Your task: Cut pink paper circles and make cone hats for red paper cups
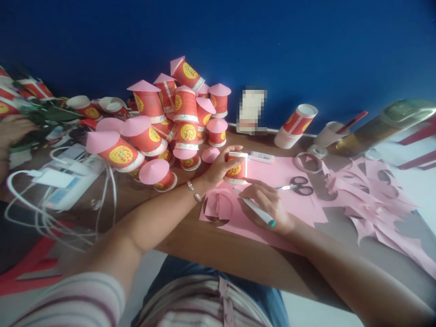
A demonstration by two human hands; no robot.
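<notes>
My left hand (pixel 220 167) is wrapped round the side of a red paper cup (pixel 234 170) with a yellow emblem and a white strip. My right hand (pixel 267 204) grips a white marker (pixel 254 210) with a green end, its other end pointing up and left towards the cup. The right index finger reaches to the cup's lower edge; whether it touches cannot be made out. Under both hands lies a pink paper sheet (pixel 282 170) with round cut-outs. Black-handled scissors (pixel 301 186) rest on that sheet, right of my right hand.
Many red cups with pink cone tops (pixel 185 106) are piled at back left. A white power strip (pixel 66 181) with cables lies left. Pink scraps (pixel 378 200), a tape roll (pixel 308 162), stacked cups (pixel 296 125) and a bottle (pixel 361 136) stand right. Another person's hand (pixel 17 131) shows far left.
</notes>
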